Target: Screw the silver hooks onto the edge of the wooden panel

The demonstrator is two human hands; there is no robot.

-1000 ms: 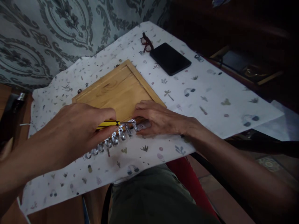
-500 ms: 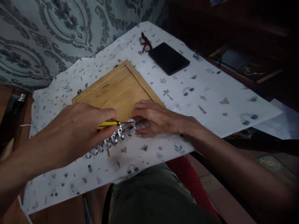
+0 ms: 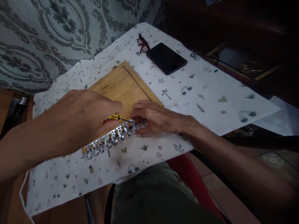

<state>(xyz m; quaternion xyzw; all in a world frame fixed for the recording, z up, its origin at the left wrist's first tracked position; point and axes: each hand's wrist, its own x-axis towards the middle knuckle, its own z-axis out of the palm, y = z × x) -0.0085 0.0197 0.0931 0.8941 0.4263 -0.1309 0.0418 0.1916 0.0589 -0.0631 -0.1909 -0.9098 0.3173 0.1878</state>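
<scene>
A wooden board [image 3: 119,84] with a raised rim lies on the patterned cloth. Along its near edge runs a row of silver metal hooks [image 3: 113,137]. My left hand [image 3: 91,112] is closed round a yellow-handled screwdriver [image 3: 115,117], whose thin shaft points right, its tip at the rightmost hook. Just to the right, my right hand [image 3: 154,118] rests on the board's near right corner, thumb and fingers pinched round the end of the metal hook strip beside that hook.
A black tablet [image 3: 167,58] and dark red glasses [image 3: 143,43] lie at the back of the table cloth [image 3: 201,102]. Patterned fabric [image 3: 63,28] rises behind. A white cable [image 3: 23,189] hangs at the left edge.
My left hand has risen and tilted the screwdriver, so its shaft now slopes down to the right, and more of the hook row shows. My right hand has stayed nearly in place.
</scene>
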